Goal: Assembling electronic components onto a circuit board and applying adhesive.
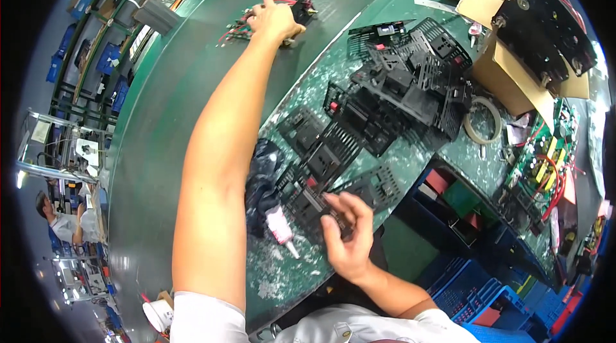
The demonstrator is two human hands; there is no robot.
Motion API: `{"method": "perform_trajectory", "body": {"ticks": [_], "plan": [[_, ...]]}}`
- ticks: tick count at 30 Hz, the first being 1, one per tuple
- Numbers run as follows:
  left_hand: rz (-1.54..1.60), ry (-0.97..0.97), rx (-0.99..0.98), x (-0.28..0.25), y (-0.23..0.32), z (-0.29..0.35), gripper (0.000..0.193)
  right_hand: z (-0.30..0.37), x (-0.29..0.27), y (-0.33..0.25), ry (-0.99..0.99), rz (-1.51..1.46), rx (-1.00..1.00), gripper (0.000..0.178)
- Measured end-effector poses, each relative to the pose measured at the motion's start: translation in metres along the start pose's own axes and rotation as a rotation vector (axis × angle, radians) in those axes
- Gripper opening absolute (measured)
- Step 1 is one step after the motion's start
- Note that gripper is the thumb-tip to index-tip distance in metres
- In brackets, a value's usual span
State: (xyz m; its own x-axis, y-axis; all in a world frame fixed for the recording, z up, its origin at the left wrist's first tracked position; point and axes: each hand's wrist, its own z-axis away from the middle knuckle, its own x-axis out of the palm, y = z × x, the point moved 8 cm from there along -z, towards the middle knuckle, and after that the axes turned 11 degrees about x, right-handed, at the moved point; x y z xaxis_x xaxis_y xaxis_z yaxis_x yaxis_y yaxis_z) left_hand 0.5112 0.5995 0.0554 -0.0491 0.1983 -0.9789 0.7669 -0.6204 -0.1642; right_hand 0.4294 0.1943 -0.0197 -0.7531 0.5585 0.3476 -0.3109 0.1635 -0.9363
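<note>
My left hand (273, 21) reaches far across the bench, its fingers closed over a wired assembly (303, 8) with a black part and red and green leads. Much of that assembly is hidden under the palm. My right hand (351, 237) is near the bench's front edge, thumb and fingers apart, just over a black slotted plastic panel (298, 198). Nothing shows between its fingers. More black plastic housings (410, 80) lie in a heap beyond it. A white and pink glue bottle (280, 226) rests beside a dark crumpled cloth (262, 173).
A roll of tape (482, 120) lies right of the heap, near a cardboard box (513, 80) with a black panel on top. Green circuit boards with wires (548, 163) are stacked at the right. Blue crates (478, 291) stand below the bench. A person (67, 224) sits at the far left.
</note>
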Motion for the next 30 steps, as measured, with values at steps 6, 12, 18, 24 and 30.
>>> {"method": "perform_trajectory", "body": {"ticks": [6,12,18,24,30], "plan": [[0.057,-0.112,-0.112,0.014,0.006,-0.023,0.055,-0.007,-0.003,-0.002,-0.041,-0.001,-0.059,0.045],[0.088,-0.049,-0.094,0.015,-0.049,0.026,0.063,-0.003,0.003,0.004,-0.003,0.046,-0.046,0.042],[0.164,0.156,0.357,-0.098,-0.118,0.178,0.046,-0.009,0.001,0.004,0.035,0.017,-0.022,0.037],[-0.008,0.133,0.485,-0.195,-0.099,0.462,0.031,-0.011,-0.001,0.006,0.062,0.164,-0.078,0.032],[-0.067,0.024,0.585,-0.179,-0.092,0.666,0.017,-0.021,0.0,0.005,0.003,0.358,-0.165,0.038]]}}
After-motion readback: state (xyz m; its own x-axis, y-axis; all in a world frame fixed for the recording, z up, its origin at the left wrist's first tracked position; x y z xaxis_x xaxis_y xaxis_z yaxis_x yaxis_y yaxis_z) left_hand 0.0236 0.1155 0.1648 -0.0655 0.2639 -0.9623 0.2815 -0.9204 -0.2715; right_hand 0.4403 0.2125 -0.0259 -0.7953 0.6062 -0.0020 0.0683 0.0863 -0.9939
